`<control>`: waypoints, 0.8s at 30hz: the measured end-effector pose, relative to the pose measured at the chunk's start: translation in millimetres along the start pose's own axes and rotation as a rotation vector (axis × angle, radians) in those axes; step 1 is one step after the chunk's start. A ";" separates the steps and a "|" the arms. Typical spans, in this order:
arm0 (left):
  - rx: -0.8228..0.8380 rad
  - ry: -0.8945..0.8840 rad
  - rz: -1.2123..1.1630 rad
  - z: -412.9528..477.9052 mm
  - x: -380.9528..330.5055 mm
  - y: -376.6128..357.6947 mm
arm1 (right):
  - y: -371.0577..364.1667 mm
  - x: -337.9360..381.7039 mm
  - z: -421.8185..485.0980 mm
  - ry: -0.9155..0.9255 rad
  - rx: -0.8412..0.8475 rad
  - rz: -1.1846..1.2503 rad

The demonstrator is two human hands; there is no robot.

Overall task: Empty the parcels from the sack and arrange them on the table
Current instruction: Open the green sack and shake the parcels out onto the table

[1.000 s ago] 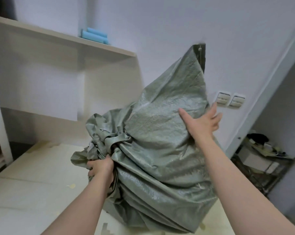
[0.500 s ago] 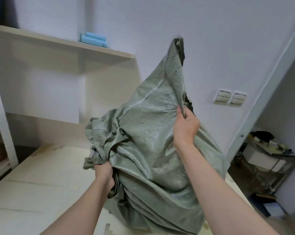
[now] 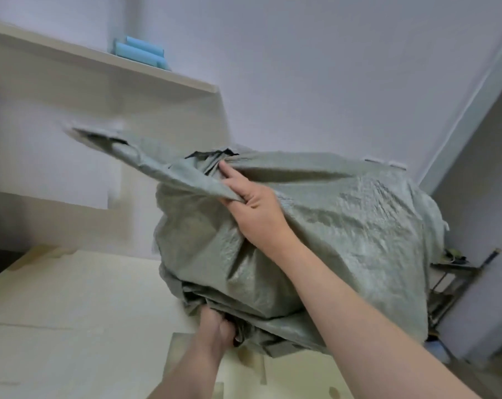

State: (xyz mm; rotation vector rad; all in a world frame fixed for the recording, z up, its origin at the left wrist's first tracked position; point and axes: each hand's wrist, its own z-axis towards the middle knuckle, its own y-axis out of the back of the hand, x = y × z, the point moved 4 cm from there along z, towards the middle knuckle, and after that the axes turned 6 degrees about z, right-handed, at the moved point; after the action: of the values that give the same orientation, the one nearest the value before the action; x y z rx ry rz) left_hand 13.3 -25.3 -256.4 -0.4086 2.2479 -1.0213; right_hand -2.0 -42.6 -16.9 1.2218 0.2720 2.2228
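Head view: the grey-green woven sack (image 3: 345,226) fills the middle of the frame and bulges toward 3 o'clock, its lower edge on the pale counter (image 3: 71,326). Half a second ago its loose corner stood straight up toward 12 o'clock. Now that flap is flung over and streams out toward 10 o'clock, blurred at its tip, and the bulk sits lower and wider than it did.

The right hand (image 3: 252,203), just above centre, is clenched on a fold where the flap meets the body — thumb pinching the cloth, forefinger stretched toward a dark gap in the fabric at 12 o'clock. That gap may be the mouth, though I cannot tell for sure. A second ago this hand lay flat and spread against the sack's side; it has since closed on the cloth.

The left hand (image 3: 218,326), at 6 o'clock, grasps the bunched fabric at the sack's underside, close to the counter. It gripped the bunched cloth before too, only now it is lower in the frame.

No parcels show anywhere — whatever is inside is hidden by the cloth. I judge the task to be at its very start: the sack is being turned over and its opening sought, with nothing tipped out and nothing arranged yet.

A shelf (image 3: 100,64) at 10 o'clock carries blue blocks (image 3: 140,53), and a metal rack (image 3: 457,277) stands at 4 o'clock.
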 end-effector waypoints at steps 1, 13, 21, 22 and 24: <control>-0.010 0.024 0.010 3.8 6.9 10.1 | -8.4 -16.2 -3.0 -0.066 0.086 -0.046; -0.550 -0.019 0.114 66.6 -6.9 180.9 | -84.8 -122.1 -37.1 -0.494 0.358 -0.211; -0.841 -0.542 0.559 -50.6 -89.1 39.5 | -71.7 -86.2 -55.6 -0.245 0.455 -0.426; -0.872 -0.624 0.616 -64.1 -87.9 18.9 | -60.9 -76.8 -57.6 -0.176 0.424 -0.455; -0.867 -0.800 0.769 -77.5 -82.5 -13.6 | -32.1 -60.8 -61.1 -0.071 0.331 -0.500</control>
State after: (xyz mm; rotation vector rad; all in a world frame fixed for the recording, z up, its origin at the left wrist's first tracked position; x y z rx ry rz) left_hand 25.0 51.3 -172.9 -0.1930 1.7046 0.4868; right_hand -14.8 -45.8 -107.9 1.2299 0.8454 1.7402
